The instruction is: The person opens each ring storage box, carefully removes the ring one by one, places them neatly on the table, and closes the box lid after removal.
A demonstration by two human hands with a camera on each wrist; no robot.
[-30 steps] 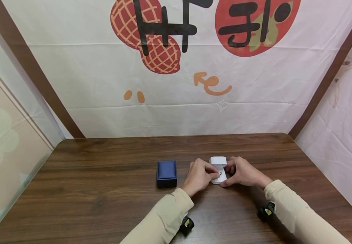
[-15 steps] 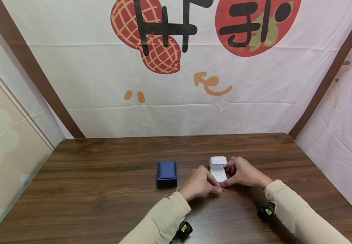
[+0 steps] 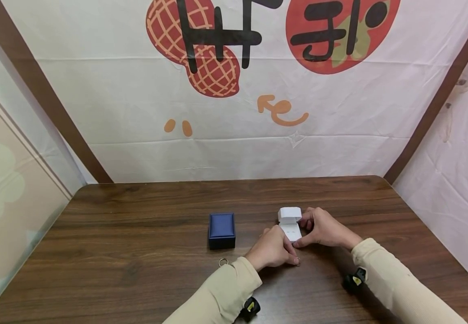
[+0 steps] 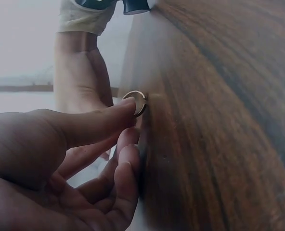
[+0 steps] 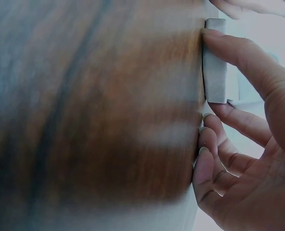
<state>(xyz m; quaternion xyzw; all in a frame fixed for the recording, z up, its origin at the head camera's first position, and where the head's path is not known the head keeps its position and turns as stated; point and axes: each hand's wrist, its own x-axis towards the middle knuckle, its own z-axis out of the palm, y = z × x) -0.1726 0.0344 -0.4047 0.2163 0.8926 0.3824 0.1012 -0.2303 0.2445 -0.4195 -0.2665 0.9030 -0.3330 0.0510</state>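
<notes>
My left hand [image 3: 273,248] pinches a thin metal ring [image 4: 144,109] between thumb and fingers. In the left wrist view the ring stands on edge close to the tabletop. Just behind that hand, a white ring box [image 3: 290,231] sits on the table with its lid up and a white pad showing. My right hand [image 3: 325,228] grips the box from its right side, thumb at the front corner and fingers at the back. In the right wrist view the thumb and forefinger span the box's side [image 5: 214,67]. Another ring [image 3: 223,262] lies on the table beside my left sleeve.
A closed dark blue box [image 3: 222,231] stands left of the white one. Both rest on a brown wooden table [image 3: 137,225], with a printed fabric wall [image 3: 234,153] behind its far edge. A dark device is strapped at each wrist.
My left hand has drawn the ring out of the white box's pad and brought it forward to the tabletop. The ring beside my left sleeve has come into fuller view. My right hand stays put.
</notes>
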